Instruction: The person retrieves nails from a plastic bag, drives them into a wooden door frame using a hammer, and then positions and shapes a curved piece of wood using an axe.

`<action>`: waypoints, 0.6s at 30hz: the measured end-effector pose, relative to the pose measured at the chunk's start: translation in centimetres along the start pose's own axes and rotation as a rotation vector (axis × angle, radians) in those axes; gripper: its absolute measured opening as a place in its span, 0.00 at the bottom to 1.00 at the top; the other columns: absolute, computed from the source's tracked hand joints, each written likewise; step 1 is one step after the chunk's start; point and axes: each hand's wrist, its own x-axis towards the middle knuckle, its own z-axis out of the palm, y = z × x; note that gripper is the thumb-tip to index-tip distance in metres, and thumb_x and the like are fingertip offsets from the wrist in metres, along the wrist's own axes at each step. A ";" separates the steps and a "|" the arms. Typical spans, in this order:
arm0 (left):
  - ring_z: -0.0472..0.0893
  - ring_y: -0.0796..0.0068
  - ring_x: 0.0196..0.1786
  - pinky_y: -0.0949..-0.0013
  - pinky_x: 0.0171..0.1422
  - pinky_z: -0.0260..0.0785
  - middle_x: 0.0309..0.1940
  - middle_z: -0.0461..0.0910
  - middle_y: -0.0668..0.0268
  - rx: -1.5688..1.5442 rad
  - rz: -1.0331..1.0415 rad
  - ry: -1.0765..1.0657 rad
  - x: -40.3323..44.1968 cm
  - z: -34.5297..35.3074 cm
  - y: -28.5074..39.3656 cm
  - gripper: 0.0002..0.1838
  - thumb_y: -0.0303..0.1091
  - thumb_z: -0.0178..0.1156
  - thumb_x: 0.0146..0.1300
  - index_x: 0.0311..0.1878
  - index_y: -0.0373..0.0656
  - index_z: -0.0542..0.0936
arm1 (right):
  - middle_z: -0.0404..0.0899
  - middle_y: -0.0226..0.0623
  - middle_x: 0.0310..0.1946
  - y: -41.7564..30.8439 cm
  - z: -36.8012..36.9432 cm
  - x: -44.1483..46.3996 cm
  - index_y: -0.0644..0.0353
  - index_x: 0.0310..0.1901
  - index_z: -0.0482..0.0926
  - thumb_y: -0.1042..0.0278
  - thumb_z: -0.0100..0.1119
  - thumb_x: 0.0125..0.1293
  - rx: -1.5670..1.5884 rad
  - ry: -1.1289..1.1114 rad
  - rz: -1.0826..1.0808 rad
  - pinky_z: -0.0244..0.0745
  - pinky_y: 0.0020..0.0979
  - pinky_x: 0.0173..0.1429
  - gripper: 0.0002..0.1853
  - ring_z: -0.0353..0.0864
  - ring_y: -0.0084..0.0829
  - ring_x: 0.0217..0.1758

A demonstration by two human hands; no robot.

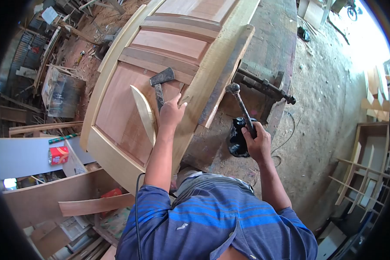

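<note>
My left hand [172, 111] rests on a panelled wooden door [130, 97], its index finger and thumb apart. Just beside it lies a hammer [162, 77], head away from me, the lower handle partly hidden by the hand. A curved pale wood piece [144, 113] lies left of that wrist. My right hand [258, 141] is closed round a dark metal bar [244, 108] with a round knob at its far end. That knob is near a metal vise [264, 86] at the bench side. A worn wooden strip [229, 73] stands along the door's right edge.
Beneath the right hand is a black plastic bag [237, 138]. The workbench [273, 34] extends beyond the door. At left are a red box [58, 155], curved boards [95, 204] and scrap wood. A wooden frame [368, 158] stands at right. A cable crosses my left sleeve.
</note>
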 end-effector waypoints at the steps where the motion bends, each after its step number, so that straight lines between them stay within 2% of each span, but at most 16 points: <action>1: 0.91 0.47 0.55 0.49 0.60 0.83 0.52 0.91 0.46 -0.010 0.016 0.007 0.3 0.8 -0.9 0.21 0.43 0.72 0.72 0.62 0.41 0.89 | 0.87 0.46 0.31 -0.9 0.1 0.3 0.62 0.53 0.85 0.59 0.75 0.75 -0.024 0.011 -0.012 0.81 0.43 0.44 0.16 0.89 0.46 0.34; 3: 0.91 0.48 0.53 0.50 0.59 0.83 0.50 0.92 0.51 -0.027 0.047 0.020 1.0 2.2 -2.2 0.18 0.42 0.71 0.73 0.59 0.43 0.90 | 0.86 0.43 0.30 -2.6 0.5 0.9 0.61 0.52 0.85 0.59 0.75 0.74 -0.029 0.046 -0.037 0.80 0.41 0.43 0.15 0.87 0.41 0.32; 4: 0.91 0.49 0.50 0.49 0.55 0.84 0.46 0.93 0.56 -0.032 0.081 0.076 1.0 2.5 -2.4 0.10 0.41 0.70 0.75 0.49 0.44 0.90 | 0.85 0.42 0.29 -3.4 0.7 1.1 0.61 0.51 0.86 0.59 0.75 0.74 -0.032 0.062 -0.044 0.79 0.40 0.42 0.15 0.86 0.39 0.31; 7: 0.91 0.50 0.47 0.49 0.51 0.84 0.41 0.91 0.56 -0.047 0.146 0.119 0.9 2.6 -3.1 0.10 0.41 0.70 0.75 0.41 0.44 0.87 | 0.83 0.39 0.28 -5.6 1.8 1.6 0.62 0.50 0.86 0.59 0.76 0.74 -0.053 0.076 -0.001 0.77 0.37 0.41 0.15 0.82 0.32 0.30; 13: 0.90 0.51 0.42 0.51 0.47 0.83 0.37 0.88 0.58 -0.066 0.204 0.150 -0.5 2.9 -4.7 0.11 0.39 0.74 0.73 0.39 0.45 0.84 | 0.85 0.39 0.29 -7.9 5.5 3.4 0.62 0.51 0.87 0.59 0.76 0.75 -0.060 0.091 0.017 0.77 0.35 0.42 0.15 0.83 0.28 0.31; 14: 0.90 0.51 0.42 0.51 0.47 0.83 0.37 0.87 0.59 -0.058 0.226 0.163 -0.6 3.0 -4.8 0.10 0.39 0.73 0.74 0.40 0.45 0.83 | 0.87 0.41 0.31 -7.9 6.5 4.1 0.62 0.51 0.86 0.59 0.76 0.75 -0.054 0.073 0.014 0.80 0.37 0.44 0.15 0.86 0.35 0.32; 18: 0.89 0.52 0.44 0.52 0.49 0.83 0.38 0.86 0.58 -0.043 0.280 0.159 -0.3 3.1 -5.1 0.09 0.39 0.70 0.76 0.42 0.46 0.82 | 0.90 0.49 0.35 -9.3 12.1 7.8 0.63 0.49 0.85 0.59 0.77 0.71 -0.120 -0.027 0.038 0.83 0.46 0.48 0.17 0.90 0.53 0.39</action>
